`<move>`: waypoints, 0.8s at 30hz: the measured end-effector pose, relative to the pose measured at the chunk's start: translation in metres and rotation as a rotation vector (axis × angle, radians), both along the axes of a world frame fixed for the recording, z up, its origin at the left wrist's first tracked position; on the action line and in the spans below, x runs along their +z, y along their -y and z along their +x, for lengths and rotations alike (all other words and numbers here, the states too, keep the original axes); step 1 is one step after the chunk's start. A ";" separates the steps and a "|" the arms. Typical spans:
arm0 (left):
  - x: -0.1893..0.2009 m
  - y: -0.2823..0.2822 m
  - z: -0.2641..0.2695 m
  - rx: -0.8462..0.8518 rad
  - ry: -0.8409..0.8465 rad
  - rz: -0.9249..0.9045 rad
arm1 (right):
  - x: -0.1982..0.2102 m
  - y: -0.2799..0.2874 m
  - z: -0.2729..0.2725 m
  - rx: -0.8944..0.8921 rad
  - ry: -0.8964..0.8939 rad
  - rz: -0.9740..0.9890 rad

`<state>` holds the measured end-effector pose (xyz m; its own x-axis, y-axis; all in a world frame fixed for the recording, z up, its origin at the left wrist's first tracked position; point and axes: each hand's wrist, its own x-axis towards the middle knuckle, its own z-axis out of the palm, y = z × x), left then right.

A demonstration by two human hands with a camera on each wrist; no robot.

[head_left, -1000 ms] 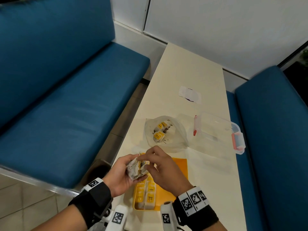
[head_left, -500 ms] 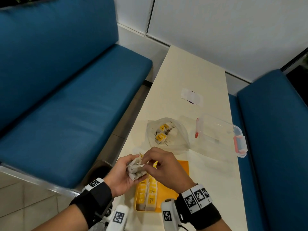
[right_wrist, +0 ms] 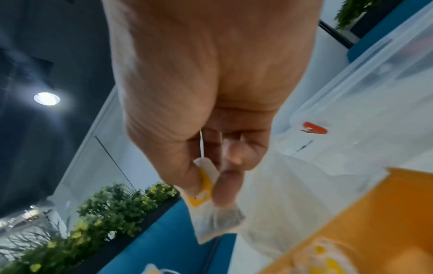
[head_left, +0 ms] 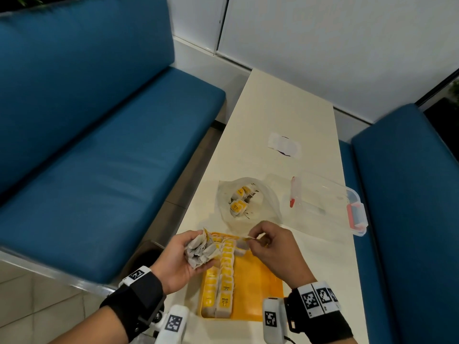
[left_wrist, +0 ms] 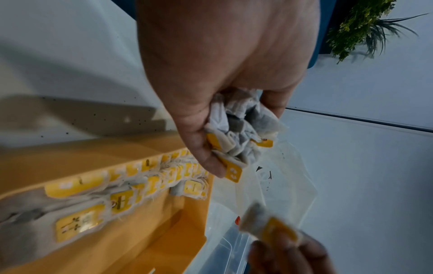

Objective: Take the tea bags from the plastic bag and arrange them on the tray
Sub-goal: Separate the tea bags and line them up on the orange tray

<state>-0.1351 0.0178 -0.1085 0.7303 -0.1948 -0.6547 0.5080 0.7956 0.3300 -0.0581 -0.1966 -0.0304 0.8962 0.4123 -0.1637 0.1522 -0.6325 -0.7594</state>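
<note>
One tea bag was pinched in the right hand at lower centre, the left hand clutching a bunch; placing it on the tray seemingly came next.

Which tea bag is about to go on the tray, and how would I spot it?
Start at the orange tray at the near end of the table. Above its far edge, the right hand pinches a single tea bag by its yellow tag. Unlike the crumpled bunch in the left hand, it hangs alone.
</note>
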 end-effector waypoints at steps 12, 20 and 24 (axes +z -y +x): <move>-0.006 0.001 0.004 0.006 -0.005 -0.008 | -0.064 0.033 -0.011 -0.231 -0.351 -0.076; -0.005 0.003 0.004 0.014 -0.005 -0.010 | -0.088 0.032 -0.006 -0.310 -0.428 -0.012; -0.002 0.004 0.003 0.011 0.002 -0.014 | -0.094 0.023 0.000 -0.391 -0.480 0.028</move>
<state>-0.1323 0.0141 -0.1106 0.7339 -0.1963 -0.6503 0.4987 0.8057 0.3196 -0.0579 -0.2196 -0.1244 0.8107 0.0783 -0.5802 -0.4499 -0.5509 -0.7029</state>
